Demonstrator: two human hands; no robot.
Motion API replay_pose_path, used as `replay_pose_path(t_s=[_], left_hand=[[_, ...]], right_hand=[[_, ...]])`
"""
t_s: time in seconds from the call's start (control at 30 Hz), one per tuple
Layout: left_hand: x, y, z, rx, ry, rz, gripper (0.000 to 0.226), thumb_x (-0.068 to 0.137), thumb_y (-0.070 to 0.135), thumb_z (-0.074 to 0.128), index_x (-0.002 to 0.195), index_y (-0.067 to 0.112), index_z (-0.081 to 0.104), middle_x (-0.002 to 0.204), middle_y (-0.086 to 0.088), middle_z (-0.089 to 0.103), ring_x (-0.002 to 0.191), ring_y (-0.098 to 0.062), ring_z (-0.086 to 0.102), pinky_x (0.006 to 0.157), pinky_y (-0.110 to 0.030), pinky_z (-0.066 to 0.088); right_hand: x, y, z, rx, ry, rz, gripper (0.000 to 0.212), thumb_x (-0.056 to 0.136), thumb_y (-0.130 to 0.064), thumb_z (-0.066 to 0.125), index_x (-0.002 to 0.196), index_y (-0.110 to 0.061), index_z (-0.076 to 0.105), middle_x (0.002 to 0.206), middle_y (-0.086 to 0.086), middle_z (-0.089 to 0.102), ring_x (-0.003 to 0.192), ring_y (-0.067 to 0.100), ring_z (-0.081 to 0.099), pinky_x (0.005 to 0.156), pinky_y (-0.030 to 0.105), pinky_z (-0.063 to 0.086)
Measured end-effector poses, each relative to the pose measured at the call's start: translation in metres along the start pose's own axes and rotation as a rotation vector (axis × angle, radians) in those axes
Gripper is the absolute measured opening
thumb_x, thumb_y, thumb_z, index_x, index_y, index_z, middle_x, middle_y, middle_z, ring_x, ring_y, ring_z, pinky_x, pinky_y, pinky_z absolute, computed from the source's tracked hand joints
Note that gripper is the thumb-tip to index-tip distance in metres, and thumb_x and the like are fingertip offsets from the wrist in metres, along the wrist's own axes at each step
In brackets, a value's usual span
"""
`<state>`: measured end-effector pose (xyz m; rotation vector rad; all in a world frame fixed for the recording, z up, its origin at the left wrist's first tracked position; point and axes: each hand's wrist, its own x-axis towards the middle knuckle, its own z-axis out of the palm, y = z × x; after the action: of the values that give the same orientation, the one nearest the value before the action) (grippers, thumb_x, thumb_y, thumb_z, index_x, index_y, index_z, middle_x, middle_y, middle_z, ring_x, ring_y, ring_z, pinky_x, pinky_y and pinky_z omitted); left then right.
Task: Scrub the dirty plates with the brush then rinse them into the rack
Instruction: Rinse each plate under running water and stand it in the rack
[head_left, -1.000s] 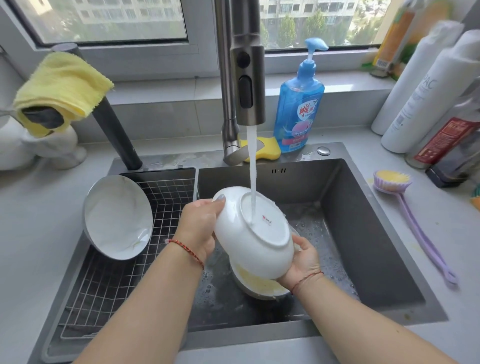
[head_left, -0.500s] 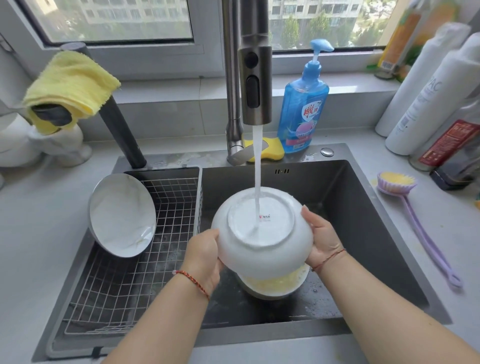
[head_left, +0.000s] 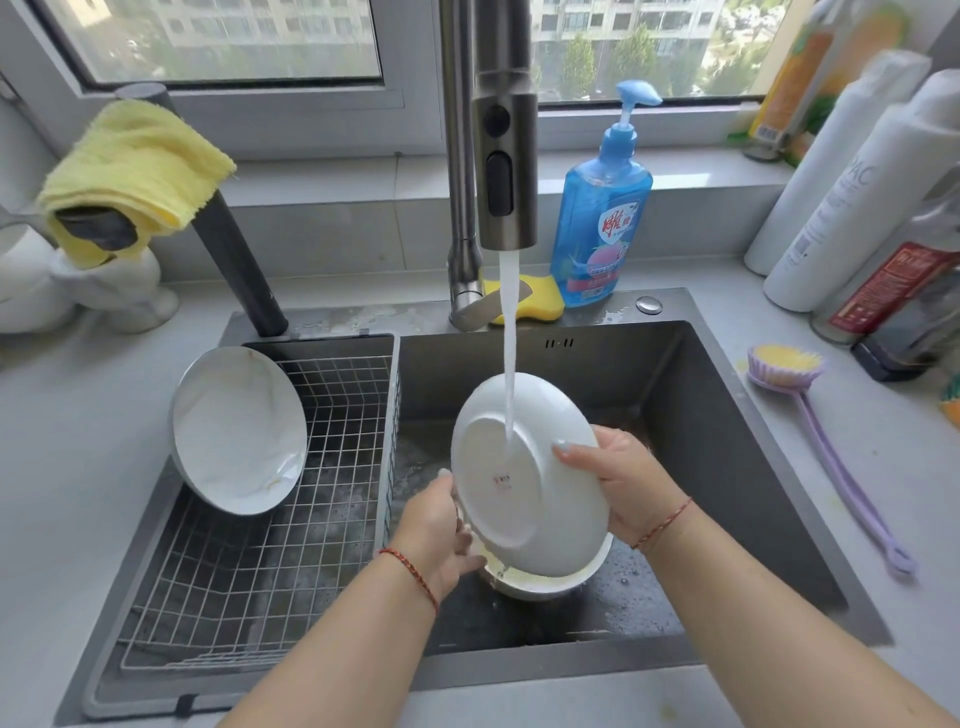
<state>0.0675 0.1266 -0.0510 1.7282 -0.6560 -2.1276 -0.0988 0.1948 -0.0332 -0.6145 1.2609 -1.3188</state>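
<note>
Both hands grip plate (head_left: 519, 467) by opposite rims, underside up under tap stream; rack (head_left: 291, 519) lies to left, so left hand (head_left: 441, 530) is nearer than right hand (head_left: 618, 478).

Landmark: sink basin (head_left: 727, 415).
- Rack (head_left: 249, 571): left of basin, holding one plate (head_left: 236, 428) leaned on its left wall.
- Faucet (head_left: 506, 156): behind basin; sponge (head_left: 543, 299) and soap bottle (head_left: 602, 218) just right of its base.
- Held plate (head_left: 524, 467): in basin, above another dish (head_left: 540, 579).
- Brush (head_left: 810, 421): on counter, right of basin.
</note>
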Motion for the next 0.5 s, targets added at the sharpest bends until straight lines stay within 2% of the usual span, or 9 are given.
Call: replay_pose_path(t_s=[0.07, 0.1, 0.13, 0.2, 0.27, 0.37, 0.4, 0.47, 0.5], left_hand=[[0.002, 0.005, -0.001, 0.01, -0.024, 0.002, 0.059, 0.102, 0.051, 0.039, 0.151, 0.018, 0.034, 0.141, -0.021, 0.043, 0.131, -0.04, 0.044, 0.106, -0.063, 0.038], [0.001, 0.008, 0.0, 0.007, -0.057, 0.017, 0.063, 0.101, 0.056, 0.039, 0.152, 0.021, 0.033, 0.143, -0.021, 0.041, 0.13, -0.041, 0.045, 0.104, -0.063, 0.04], [0.0, 0.012, 0.002, -0.012, -0.109, 0.029, 0.065, 0.098, 0.062, 0.039, 0.149, 0.021, 0.038, 0.139, -0.021, 0.046, 0.12, -0.039, 0.051, 0.101, -0.061, 0.042], [-0.001, 0.017, 0.005, -0.107, -0.245, 0.04, 0.078, 0.09, 0.073, 0.04, 0.137, 0.013, 0.054, 0.125, -0.019, 0.061, 0.104, -0.035, 0.063, 0.098, -0.057, 0.047], [-0.003, 0.02, 0.008, -0.229, -0.348, 0.052, 0.087, 0.086, 0.076, 0.043, 0.13, 0.003, 0.058, 0.124, -0.025, 0.065, 0.111, -0.041, 0.064, 0.101, -0.056, 0.046], [-0.005, 0.021, 0.008, -0.333, -0.304, 0.1, 0.074, 0.091, 0.063, 0.052, 0.129, 0.0, 0.058, 0.116, -0.027, 0.068, 0.109, -0.045, 0.065, 0.097, -0.057, 0.049], [-0.007, 0.021, 0.007, -0.333, -0.272, 0.113, 0.068, 0.093, 0.058, 0.051, 0.126, 0.0, 0.059, 0.11, -0.027, 0.07, 0.103, -0.044, 0.067, 0.091, -0.054, 0.052], [-0.008, 0.019, 0.003, -0.318, -0.252, 0.121, 0.063, 0.096, 0.056, 0.047, 0.116, -0.002, 0.063, 0.096, -0.025, 0.073, 0.089, -0.04, 0.07, 0.082, -0.048, 0.054], [-0.008, 0.017, 0.001, -0.318, -0.261, 0.111, 0.067, 0.095, 0.058, 0.047, 0.114, -0.004, 0.063, 0.093, -0.025, 0.073, 0.088, -0.04, 0.069, 0.085, -0.048, 0.053]], right_hand=[[-0.007, 0.003, 0.012, -0.282, 0.056, -0.043, 0.022, 0.069, -0.033, 0.073, 0.086, -0.02, 0.073, 0.09, 0.01, 0.072, 0.086, 0.029, 0.066, 0.077, 0.044, 0.055], [-0.011, 0.003, 0.019, -0.436, 0.067, -0.07, 0.012, 0.075, -0.031, 0.071, 0.084, -0.023, 0.071, 0.086, 0.006, 0.071, 0.081, 0.024, 0.065, 0.072, 0.036, 0.055], [-0.014, 0.005, 0.025, -0.586, 0.052, -0.089, 0.003, 0.082, -0.026, 0.069, 0.082, -0.023, 0.068, 0.078, 0.003, 0.068, 0.073, 0.019, 0.063, 0.066, 0.028, 0.052], [-0.017, 0.015, 0.034, -0.95, -0.036, -0.161, 0.013, 0.089, -0.024, 0.062, 0.079, -0.015, 0.065, 0.068, 0.0, 0.059, 0.064, 0.016, 0.052, 0.059, 0.025, 0.039], [-0.018, 0.028, 0.04, -1.231, -0.09, -0.305, 0.023, 0.092, -0.03, 0.055, 0.093, -0.011, 0.067, 0.079, 0.004, 0.064, 0.074, 0.02, 0.055, 0.065, 0.023, 0.036], [-0.02, 0.042, 0.044, -1.309, -0.153, -0.447, 0.04, 0.09, -0.037, 0.045, 0.11, -0.013, 0.07, 0.106, 0.003, 0.071, 0.097, 0.024, 0.065, 0.086, 0.03, 0.052], [-0.019, 0.045, 0.045, -1.277, -0.163, -0.468, 0.045, 0.089, -0.04, 0.042, 0.117, -0.015, 0.067, 0.118, 0.003, 0.068, 0.11, 0.021, 0.062, 0.097, 0.031, 0.049], [-0.019, 0.042, 0.05, -1.209, -0.242, -0.38, 0.05, 0.094, -0.043, 0.038, 0.137, -0.023, 0.05, 0.144, -0.005, 0.047, 0.135, 0.01, 0.039, 0.115, 0.025, 0.026], [-0.019, 0.039, 0.054, -1.148, -0.305, -0.296, 0.048, 0.099, -0.041, 0.035, 0.144, -0.025, 0.04, 0.151, -0.01, 0.034, 0.141, 0.004, 0.025, 0.119, 0.024, 0.014]])
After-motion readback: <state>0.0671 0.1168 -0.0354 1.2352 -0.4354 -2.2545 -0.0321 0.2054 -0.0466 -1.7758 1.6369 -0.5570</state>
